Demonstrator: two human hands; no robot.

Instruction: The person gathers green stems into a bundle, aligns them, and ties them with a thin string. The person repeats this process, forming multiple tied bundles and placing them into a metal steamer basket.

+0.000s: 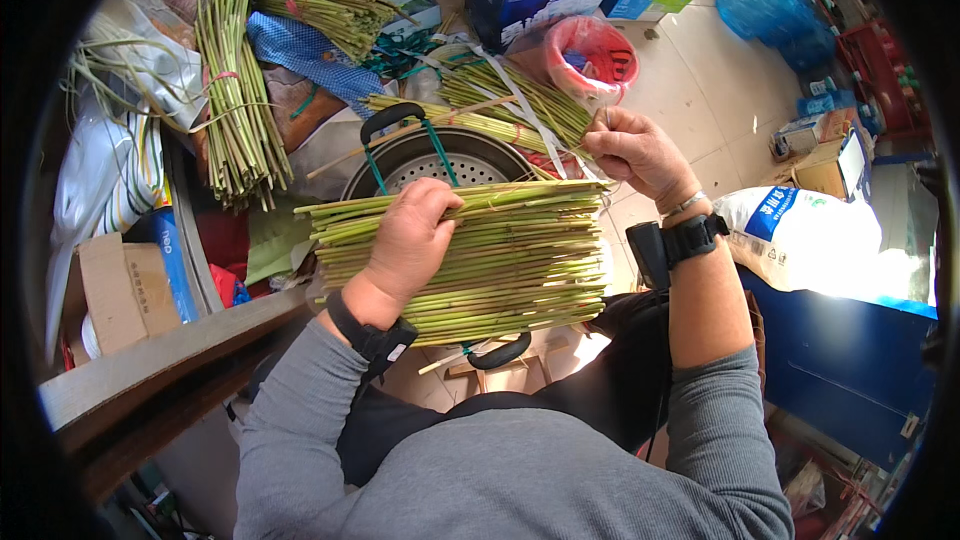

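A mat of green plant stalks, laid side by side and bound with thin string, lies over a round metal steamer pot. My left hand grips the stalks near the mat's upper left edge, its thumb curled over them. Beyond the mat's upper right corner is my right hand, its fingers closed; a thin strand seems pinched between them, too fine to make out clearly. One black pot handle, wrapped with green cord, stands at the far side, and another shows below the mat.
Tied stalk bundles lie at the upper left, with more beyond the pot. A pink lined bin stands on the tiled floor. At right is a white filled bag; a wooden ledge runs along the left.
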